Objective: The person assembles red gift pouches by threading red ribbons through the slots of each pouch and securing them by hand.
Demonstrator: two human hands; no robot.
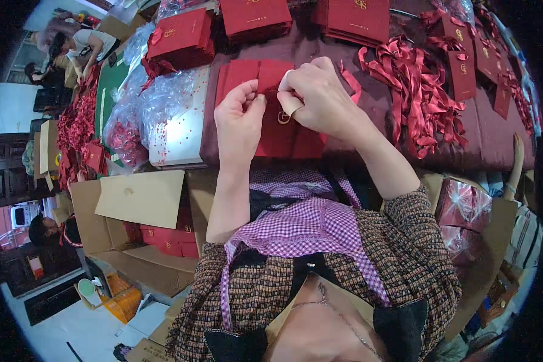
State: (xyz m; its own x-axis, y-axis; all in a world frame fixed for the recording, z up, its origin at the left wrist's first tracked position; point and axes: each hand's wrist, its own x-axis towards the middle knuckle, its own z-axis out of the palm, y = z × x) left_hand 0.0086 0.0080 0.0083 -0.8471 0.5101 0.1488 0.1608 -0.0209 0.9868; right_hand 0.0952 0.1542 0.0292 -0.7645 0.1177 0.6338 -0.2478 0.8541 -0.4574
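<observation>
red folder (276, 137): one, gold emblem on its face; lies flat on the tabletop (492, 137) at the near edge, directly in front of the person, under both hands.
left hand (240, 117): over the folder's left part; fingers curled, thumb tip close to the fingertips; whether anything is pinched cannot be told.
right hand (321, 99): over the folder's upper right part; fingers bent in, tips gathered toward the thumb; a small white patch (286, 81) shows at the fingers, kind unclear; grip contents hidden.
ribbon strip (351, 85): red, satiny, just beside the right hand; whether it joins the folder cannot be told.
ribbon heap (417, 99): loose, tangled red lengths, right of the folder.
stacks: red, piled at the far side, left stack (181, 41), middle stack (256, 18), right stack (359, 21).
beribboned pieces (461, 72): red, several, far right.
risk, crease: the folder could bend or mark, if the fingers press or pull unevenly.
risk, snag: several lengths could come away together, if one is drawn from the tangle.
risk, slide: the folder could slip off the near edge, if a sleeve or wrist drags it.
</observation>
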